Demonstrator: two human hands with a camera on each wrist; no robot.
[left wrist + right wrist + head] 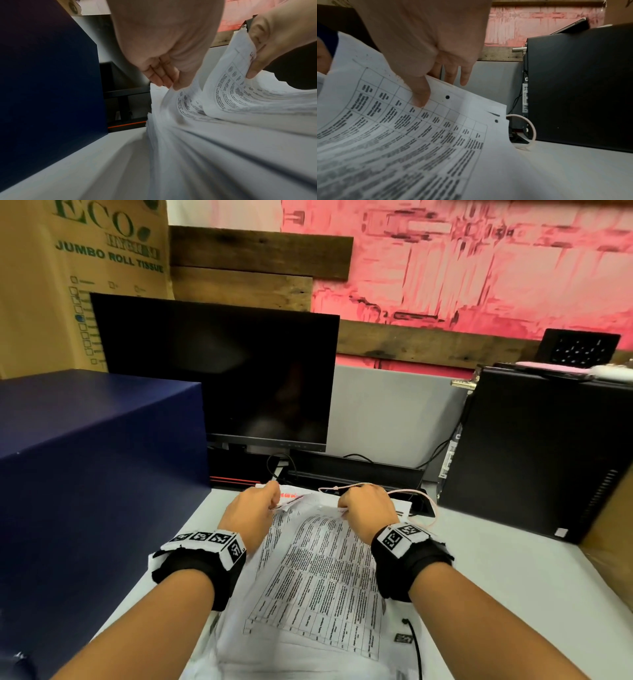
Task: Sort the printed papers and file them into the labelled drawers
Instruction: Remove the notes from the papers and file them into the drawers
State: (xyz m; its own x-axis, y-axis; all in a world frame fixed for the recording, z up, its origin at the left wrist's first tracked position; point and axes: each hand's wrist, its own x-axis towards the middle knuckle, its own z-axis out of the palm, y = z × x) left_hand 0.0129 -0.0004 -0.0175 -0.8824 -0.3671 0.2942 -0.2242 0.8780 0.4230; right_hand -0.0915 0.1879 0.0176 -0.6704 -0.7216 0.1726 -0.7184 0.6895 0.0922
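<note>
The sorting is judged to be at its start. A pile of printed papers (pixel 308 570) is still spread on the tabletop (pixel 513 577), and no sheet is seen put away in any drawer.

The far edge of the pile is held by both hands. The left hand (pixel 251 510) is closed on a few sheets, with the fingers (pixel 159 75) curled under them and the thumb on top. The right hand (pixel 368 508) is closed on the top sheet (pixel 419 135), a page with a printed table. This sheet is pinched between thumb and fingers and is lifted up and bent over, so the page below can be seen.

Just to the left of the left grip, a big dark blue box (pixel 85 474) is seen. It may be the drawer unit, but no drawers or labels are shown, so this cannot be told. Nothing inside it can be seen.

Just to the right of the right grip a black computer case (pixel 531 457) stands. Beyond both grips a dark monitor (pixel 219 371) is seen.

Almost all of the work is judged to be left: the sheets are to be parted into kinds and then filed.
</note>
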